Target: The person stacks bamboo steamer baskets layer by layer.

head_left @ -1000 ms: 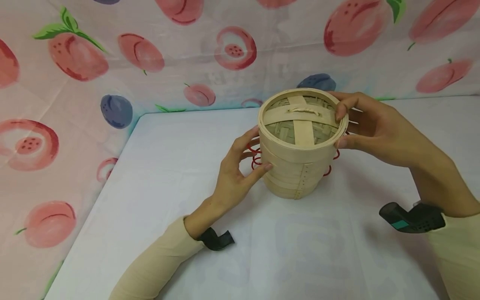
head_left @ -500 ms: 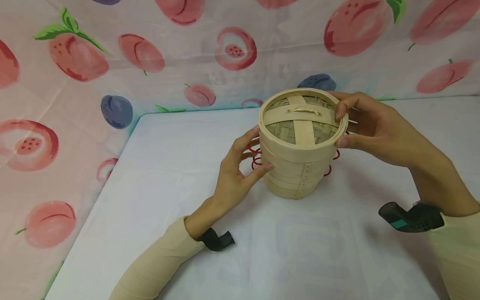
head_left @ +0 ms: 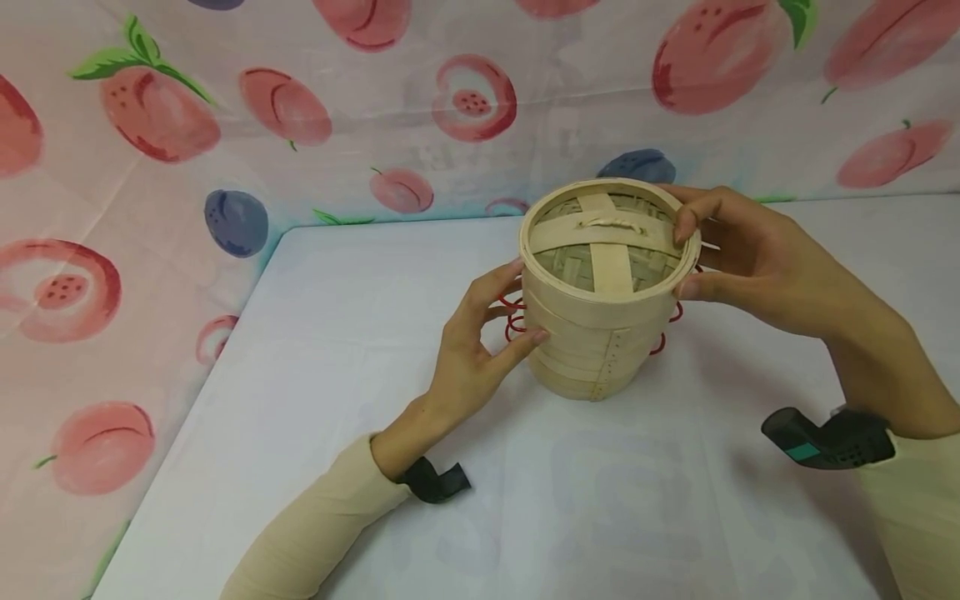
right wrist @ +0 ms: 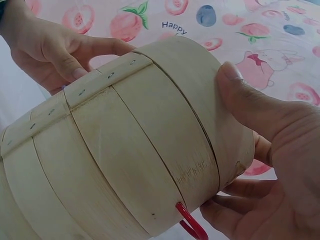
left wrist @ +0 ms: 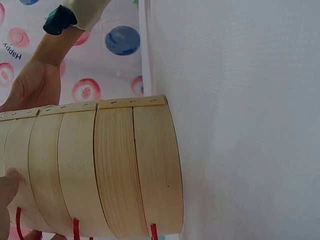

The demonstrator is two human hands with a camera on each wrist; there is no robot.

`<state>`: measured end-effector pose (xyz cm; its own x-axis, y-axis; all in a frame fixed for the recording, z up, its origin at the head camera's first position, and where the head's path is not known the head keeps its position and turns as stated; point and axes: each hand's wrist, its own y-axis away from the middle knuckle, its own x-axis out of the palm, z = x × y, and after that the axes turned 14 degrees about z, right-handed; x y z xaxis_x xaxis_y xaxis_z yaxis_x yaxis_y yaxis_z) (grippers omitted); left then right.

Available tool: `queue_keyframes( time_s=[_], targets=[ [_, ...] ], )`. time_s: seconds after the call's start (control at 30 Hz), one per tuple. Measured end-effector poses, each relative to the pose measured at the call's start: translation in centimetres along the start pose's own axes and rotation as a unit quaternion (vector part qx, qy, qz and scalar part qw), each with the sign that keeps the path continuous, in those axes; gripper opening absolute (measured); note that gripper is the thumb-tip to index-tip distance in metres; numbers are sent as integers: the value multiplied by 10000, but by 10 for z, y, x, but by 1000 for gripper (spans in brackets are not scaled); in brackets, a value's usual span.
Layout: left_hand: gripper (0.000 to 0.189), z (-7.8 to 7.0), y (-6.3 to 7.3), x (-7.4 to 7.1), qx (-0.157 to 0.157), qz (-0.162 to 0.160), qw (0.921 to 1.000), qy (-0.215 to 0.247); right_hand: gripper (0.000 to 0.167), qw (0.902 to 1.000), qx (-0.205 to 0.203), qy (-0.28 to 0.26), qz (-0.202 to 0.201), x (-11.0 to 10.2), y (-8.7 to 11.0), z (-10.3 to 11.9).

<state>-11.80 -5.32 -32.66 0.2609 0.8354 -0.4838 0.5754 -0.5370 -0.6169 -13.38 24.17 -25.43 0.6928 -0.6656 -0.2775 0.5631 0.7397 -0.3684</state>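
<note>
A round bamboo steamer [head_left: 572, 350] of stacked tiers stands upright on the white table. Its woven lid [head_left: 611, 268], crossed by two flat strips and a small twisted handle, sits on top. Red cord loops [head_left: 662, 342] stick out from both sides. My left hand [head_left: 471, 354] holds the left side of the steamer, thumb on the front wall and fingers toward the back. At the right, my right hand [head_left: 772, 265] grips the lid's rim between thumb and fingers. In the right wrist view the thumb [right wrist: 245, 100] presses on the lid's side wall; some fingertips are hidden behind it.
White cloth covers the table [head_left: 337, 375]. Behind and to the left hangs a fruit-printed curtain [head_left: 300, 175], close to the table's back edge. Each wrist carries a black camera mount, the right one [head_left: 828, 437] and the left one [head_left: 435, 481].
</note>
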Motion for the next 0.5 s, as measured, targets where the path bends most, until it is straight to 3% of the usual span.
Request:
queue_keyframes(
  time_s=[0.17, 0.43, 0.5],
  targets=[
    [71, -2, 0, 0, 46, 13, 10000, -71, 39, 9989, 375, 142, -231, 4, -2, 6],
    [69, -3, -1, 0, 94, 38, 9999, -117, 40, 9991, 101, 407, -8, 0, 2, 3],
    [69, -4, -1, -2, 61, 31, 9999, -110, 42, 9974, 122, 713, -20, -1, 4, 2]
  ],
)
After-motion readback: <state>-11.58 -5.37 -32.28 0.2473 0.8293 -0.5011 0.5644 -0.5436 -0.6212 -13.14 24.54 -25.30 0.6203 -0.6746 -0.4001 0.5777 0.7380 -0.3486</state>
